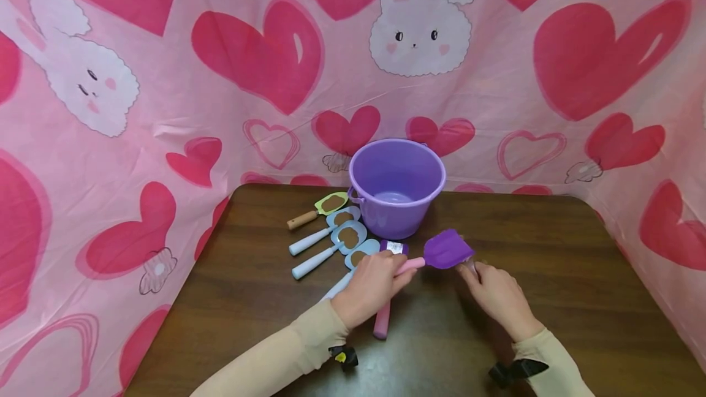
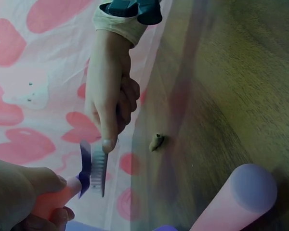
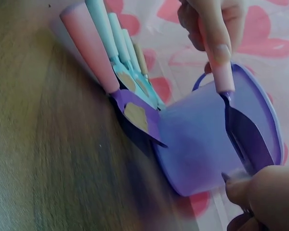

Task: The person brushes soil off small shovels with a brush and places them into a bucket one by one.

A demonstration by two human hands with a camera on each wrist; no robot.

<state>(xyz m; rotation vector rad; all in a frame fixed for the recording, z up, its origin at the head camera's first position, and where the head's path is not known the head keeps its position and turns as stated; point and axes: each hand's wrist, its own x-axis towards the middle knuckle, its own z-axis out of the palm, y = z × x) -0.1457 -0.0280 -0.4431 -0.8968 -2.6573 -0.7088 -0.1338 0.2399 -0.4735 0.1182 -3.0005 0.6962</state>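
My left hand (image 1: 374, 285) grips the pink handle of a toy shovel (image 1: 448, 249) whose purple blade points right. My right hand (image 1: 501, 299) holds a small brush (image 2: 98, 173) with pale bristles, thumb along its back. The bristles are close beside the shovel blade in the left wrist view. In the right wrist view, my right hand mostly hides the brush. Beneath my left hand, a second purple shovel (image 3: 91, 50) with a pink handle lies on the table, a tan patch on its blade.
A purple bucket (image 1: 394, 216) stands at the table's back. Left of it lie several light-blue shovels (image 1: 314, 262) and a green shovel (image 1: 302, 220) with a wooden handle, brown patches on their blades. A small brownish lump (image 2: 156, 142) sits on the wooden table (image 1: 248, 329).
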